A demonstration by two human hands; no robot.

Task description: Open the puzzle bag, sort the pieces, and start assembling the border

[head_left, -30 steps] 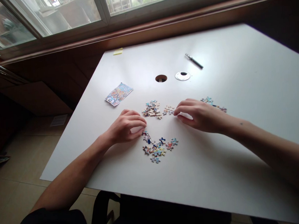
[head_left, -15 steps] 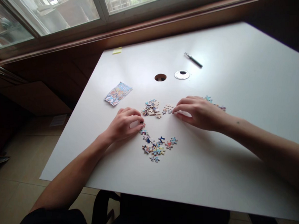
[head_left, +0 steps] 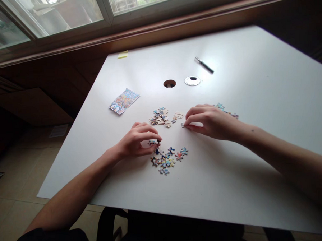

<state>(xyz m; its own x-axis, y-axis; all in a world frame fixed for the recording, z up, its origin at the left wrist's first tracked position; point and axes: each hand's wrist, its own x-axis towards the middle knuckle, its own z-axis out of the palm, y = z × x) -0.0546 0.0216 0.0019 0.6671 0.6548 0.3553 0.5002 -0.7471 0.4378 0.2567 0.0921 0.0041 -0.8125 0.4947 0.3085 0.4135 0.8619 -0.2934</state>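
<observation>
- Since the earlier frames, the left hand (head_left: 136, 140) has slid nearer the person and now pinches a small joined cluster of puzzle pieces (head_left: 153, 142) between thumb and fingertips, lifted just above the near pile (head_left: 167, 159).
- Meanwhile the right hand (head_left: 208, 121) has dragged one single piece (head_left: 183, 125) toward the person; its fingertips close on that piece, which lies flat on the white table (head_left: 243, 94).
- Loose pieces lie in three groups: the near pile below the left hand, a middle pile (head_left: 162, 117) between the hands and the cable hole, and a far group (head_left: 225, 110) partly hidden behind the right hand. How many pieces each holds is too small to count.
- No box or tray holds the pieces; one printed puzzle bag (head_left: 123, 101) lies flat to the left, its contents not visible.
- One round cable hole (head_left: 169, 83) is open, with one round cover (head_left: 192, 80) just beside it.
- One pen (head_left: 204, 65) and one yellow sticky note (head_left: 122, 54) lie toward the window.
</observation>
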